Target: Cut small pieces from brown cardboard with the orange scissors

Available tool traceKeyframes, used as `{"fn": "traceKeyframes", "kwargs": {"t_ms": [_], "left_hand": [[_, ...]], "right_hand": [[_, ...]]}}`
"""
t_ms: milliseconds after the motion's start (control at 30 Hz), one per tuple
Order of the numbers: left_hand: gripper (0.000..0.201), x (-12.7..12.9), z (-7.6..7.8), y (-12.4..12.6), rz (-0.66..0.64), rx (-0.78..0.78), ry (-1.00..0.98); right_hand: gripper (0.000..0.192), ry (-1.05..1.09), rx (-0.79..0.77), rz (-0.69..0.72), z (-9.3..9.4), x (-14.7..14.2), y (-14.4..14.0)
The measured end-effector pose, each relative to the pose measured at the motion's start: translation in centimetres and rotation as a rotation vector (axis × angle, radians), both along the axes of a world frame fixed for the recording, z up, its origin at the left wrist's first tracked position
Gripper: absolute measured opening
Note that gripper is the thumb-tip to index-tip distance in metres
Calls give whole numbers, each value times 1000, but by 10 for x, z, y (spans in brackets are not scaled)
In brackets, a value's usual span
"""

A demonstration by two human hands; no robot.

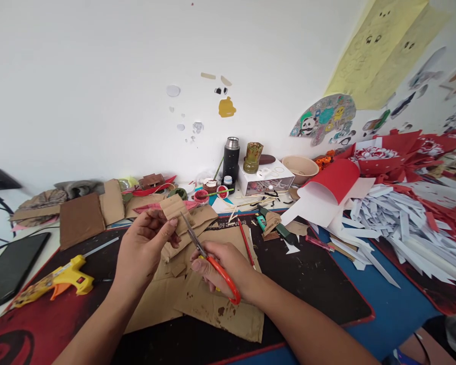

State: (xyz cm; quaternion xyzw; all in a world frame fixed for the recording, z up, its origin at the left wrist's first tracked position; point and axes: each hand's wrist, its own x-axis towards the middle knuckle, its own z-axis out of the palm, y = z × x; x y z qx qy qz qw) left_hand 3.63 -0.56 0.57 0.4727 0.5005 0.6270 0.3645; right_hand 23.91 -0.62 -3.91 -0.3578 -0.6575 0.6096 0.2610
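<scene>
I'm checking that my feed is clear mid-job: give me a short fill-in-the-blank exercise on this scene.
1. The right hand holds a pair of ____ with orange-red handles.
2. The left hand holds a small piece of ____.
3. The glue gun has a body coloured mainly ____.

Missing words: scissors; cardboard; yellow.

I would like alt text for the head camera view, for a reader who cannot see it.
A person's right grip holds orange-handled scissors at a small cardboard piece in the left grip. Larger cardboard sheets lie below; a yellow glue gun lies at left, white paper strips at right.
</scene>
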Motion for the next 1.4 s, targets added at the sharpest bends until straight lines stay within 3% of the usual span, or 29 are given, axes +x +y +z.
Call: {"fn": "traceKeyframes", "kwargs": {"t_ms": [733,1000,1400], "left_hand": [[29,1,-1,0,-8,-4,-13],[30,2,0,-5,27,23,23],[27,7,4,-10,71,58,48]], "right_hand": [[28,-77,124,-21,9,0,-3],[26,-94,323,-60,11,2,-2],[44,-175,374,-92,17,0,-5]]}}
